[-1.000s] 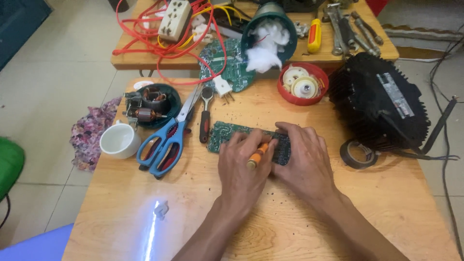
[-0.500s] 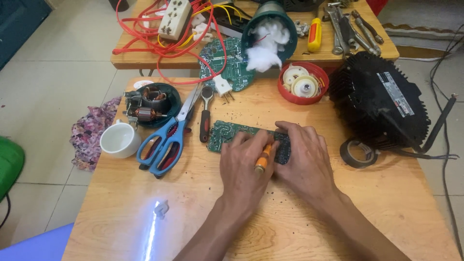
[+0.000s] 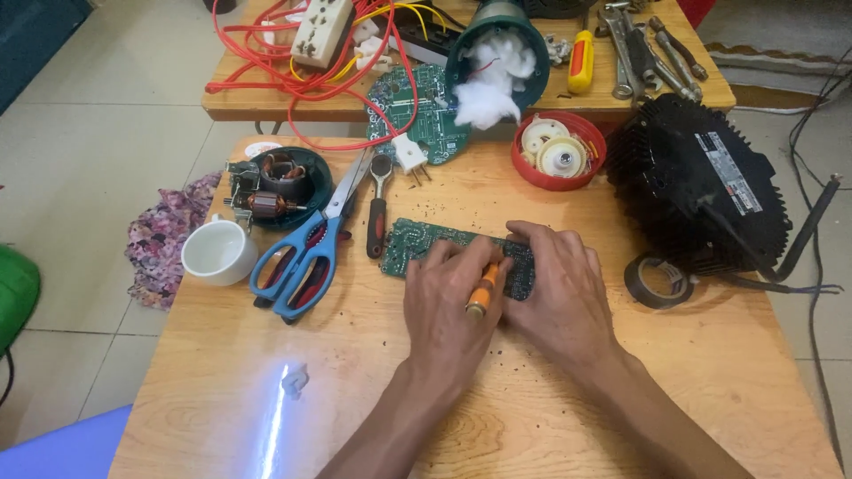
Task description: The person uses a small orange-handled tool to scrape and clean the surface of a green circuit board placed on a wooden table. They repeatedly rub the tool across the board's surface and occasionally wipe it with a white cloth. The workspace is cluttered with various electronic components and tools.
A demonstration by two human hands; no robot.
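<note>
Now, head view: green circuit board lies flat on wooden worktop, centre, w/ its right part covered by both hands. Orange-handled tool is pinched by left hand, fingers curled shut on it. Right hand is pressed on board, fingers together. Blue scissors lie nearby, left of board.

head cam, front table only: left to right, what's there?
White cup → blue scissors → green circuit board → left hand holding an orange-handled tool → right hand → tape roll → black finned housing.
</note>
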